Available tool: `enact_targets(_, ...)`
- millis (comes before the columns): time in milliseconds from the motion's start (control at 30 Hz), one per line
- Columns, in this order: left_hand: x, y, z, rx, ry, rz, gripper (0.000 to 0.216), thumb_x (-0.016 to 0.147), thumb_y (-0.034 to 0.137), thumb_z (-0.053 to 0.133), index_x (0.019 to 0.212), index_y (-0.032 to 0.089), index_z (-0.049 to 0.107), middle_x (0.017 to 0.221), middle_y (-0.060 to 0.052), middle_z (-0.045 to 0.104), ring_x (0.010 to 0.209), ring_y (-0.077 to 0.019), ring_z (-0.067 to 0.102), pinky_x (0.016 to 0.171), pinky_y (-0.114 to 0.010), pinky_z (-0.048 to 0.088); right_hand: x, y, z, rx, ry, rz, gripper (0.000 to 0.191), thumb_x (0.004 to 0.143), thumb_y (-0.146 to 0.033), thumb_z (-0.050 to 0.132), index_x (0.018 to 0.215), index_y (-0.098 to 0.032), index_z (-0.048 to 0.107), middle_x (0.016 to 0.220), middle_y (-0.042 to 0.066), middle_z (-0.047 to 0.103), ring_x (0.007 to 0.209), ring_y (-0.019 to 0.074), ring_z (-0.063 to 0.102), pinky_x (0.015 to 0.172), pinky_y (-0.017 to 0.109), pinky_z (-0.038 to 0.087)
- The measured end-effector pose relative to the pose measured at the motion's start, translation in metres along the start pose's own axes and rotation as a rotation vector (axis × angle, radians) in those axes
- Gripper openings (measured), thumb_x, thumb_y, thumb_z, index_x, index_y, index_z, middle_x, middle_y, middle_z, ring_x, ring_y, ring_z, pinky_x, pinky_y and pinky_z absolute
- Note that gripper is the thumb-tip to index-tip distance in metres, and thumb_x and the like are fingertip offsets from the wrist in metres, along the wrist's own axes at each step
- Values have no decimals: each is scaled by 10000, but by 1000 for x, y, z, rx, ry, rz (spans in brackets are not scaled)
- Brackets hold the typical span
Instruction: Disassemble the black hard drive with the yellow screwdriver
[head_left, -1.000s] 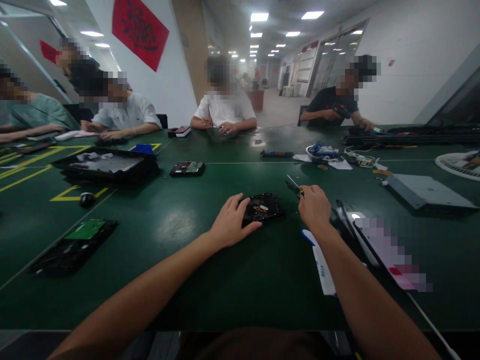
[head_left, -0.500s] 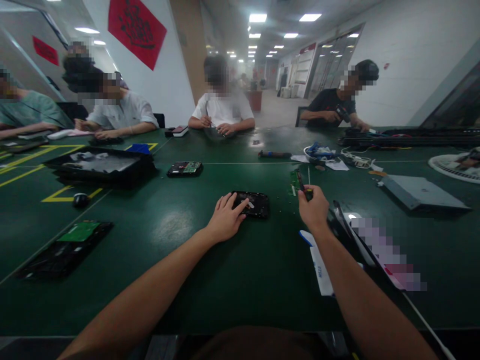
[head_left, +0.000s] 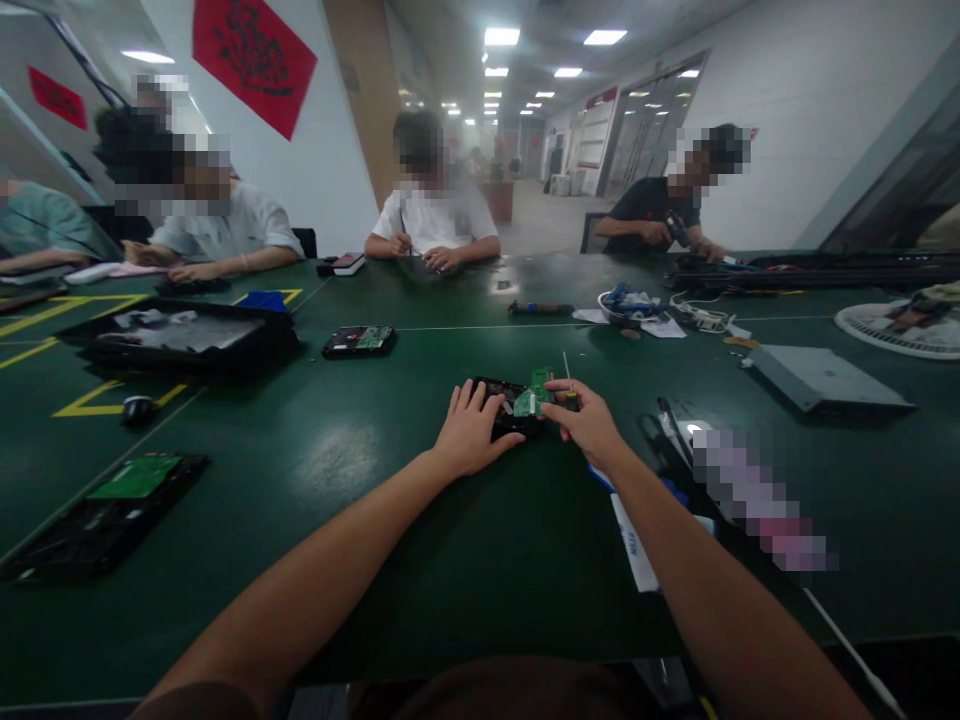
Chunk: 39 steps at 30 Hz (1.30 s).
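A small black hard drive lies on the green table in front of me. My left hand rests on its near left side with fingers spread, holding it down. My right hand pinches a small green circuit board over the drive's right end. The same hand also carries a thin screwdriver whose shaft points up and away. The fingers hide the tool's handle for the most part.
A second drive lies farther left. A black tray, a dismantled device with a green board, a grey metal case, a bowl with blue parts and a white paper strip surround me. Several people sit across the table.
My right hand has moved left to the drive and now holds the green board over it, which earlier lay on the table to the right. My left hand stayed on the drive.
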<state>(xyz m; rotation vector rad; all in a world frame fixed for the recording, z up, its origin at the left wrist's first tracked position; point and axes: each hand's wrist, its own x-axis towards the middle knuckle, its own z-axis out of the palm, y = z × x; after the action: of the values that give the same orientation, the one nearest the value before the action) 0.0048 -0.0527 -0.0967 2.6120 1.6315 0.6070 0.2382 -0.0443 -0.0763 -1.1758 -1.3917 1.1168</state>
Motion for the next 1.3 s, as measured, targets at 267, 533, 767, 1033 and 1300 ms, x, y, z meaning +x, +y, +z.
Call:
enact_targets(267,-12,0,-6,-45,119,75,651,907,599,592,1405,190,502,1428,-149,566,1400,-328,456,1239,-562,246,-2,5,3,-72,-6,-7,435,845,-489,712,1177,-209,673,736,18,684,521,136,593,393,211,404)
enact_targets(533,-11,-3,-13,-50,178,21,415,913,485,653,1233,223,628,1180,-107,661,1165,-299,575,1012,-464,481,-6,0,4,-75,-58,-35,441,813,-438,733,1189,-217,668,902,27,667,533,103,575,395,206,421)
enact_targets(767,-16,1,-20,-24,40,-45,334,979,509,537,1138,250,677,1022,-56,720,865,-219,682,731,-335,531,-7,2,7,-152,-55,-43,504,807,-430,727,1255,-221,632,1034,67,686,570,117,610,410,209,447)
enact_targets(1033,-18,4,-15,-12,-43,99,425,1010,429,463,1366,249,609,1117,-83,768,922,-244,740,789,-365,572,-9,1,6,-202,-76,-100,671,792,-377,736,1424,-273,535,953,17,697,555,121,589,503,264,511)
enact_targets(1300,-21,1,-12,-14,-41,180,466,1031,444,405,1414,256,592,1104,-80,777,896,-229,748,755,-348,574,-5,7,3,-349,-50,-136,689,814,-359,726,1447,-197,507,995,52,720,800,192,677,766,352,545)
